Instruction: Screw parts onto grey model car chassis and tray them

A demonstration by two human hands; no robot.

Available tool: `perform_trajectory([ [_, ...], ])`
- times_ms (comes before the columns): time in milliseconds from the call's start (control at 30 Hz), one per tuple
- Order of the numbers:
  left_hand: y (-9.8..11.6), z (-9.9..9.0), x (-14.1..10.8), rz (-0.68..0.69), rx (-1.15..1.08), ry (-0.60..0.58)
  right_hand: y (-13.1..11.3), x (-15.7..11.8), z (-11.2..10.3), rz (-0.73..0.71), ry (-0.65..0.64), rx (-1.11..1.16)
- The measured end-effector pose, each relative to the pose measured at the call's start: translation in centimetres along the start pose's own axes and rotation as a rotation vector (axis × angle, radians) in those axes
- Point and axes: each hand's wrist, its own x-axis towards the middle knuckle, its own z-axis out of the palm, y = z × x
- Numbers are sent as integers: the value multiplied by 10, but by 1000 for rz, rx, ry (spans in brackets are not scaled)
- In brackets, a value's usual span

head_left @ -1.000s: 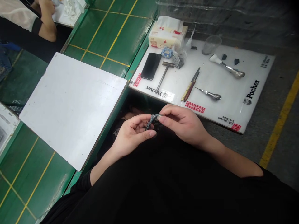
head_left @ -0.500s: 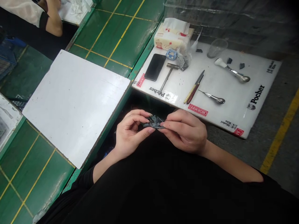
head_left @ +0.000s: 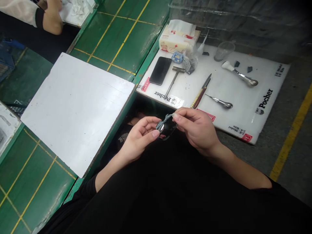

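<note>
A small dark grey part (head_left: 160,126) with a shiny round face is pinched between the thumb and fingers of my left hand (head_left: 140,138). Thin grey strands or strips run from it up to my right hand (head_left: 198,128), whose thumb and forefinger grip their upper end. Both hands are close together in front of my body, just off the near edge of the white work mat (head_left: 219,126). On that mat, nearest my right hand, lie tweezers or a knife with a yellow and red handle (head_left: 200,98) and a small metal pick (head_left: 220,103).
The mat also bears a phone (head_left: 160,71), a small hammer (head_left: 173,81), a tissue box (head_left: 177,39), a plastic cup (head_left: 224,51) and a larger metal tool (head_left: 240,74). A white board (head_left: 78,110) lies left. Another person's arm (head_left: 52,21) is at upper left.
The grey part has been turned up on edge, and the strands now show between my hands. My right hand has opened out its wrist and moved slightly up. The whole view has shifted slightly.
</note>
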Motion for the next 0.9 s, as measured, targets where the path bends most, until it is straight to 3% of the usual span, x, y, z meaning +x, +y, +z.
perform_trajectory([
  [100,0,6,2,-118,-113,3,5,6,2,225,-25,122],
  [300,-2,8,6,-199,-172,102,14,9,5,394,-12,262],
  [700,-4,4,9,-201,-229,61,13,11,6,389,-32,255],
  [900,-4,-1,4,-181,-150,11,16,12,3,335,9,215],
])
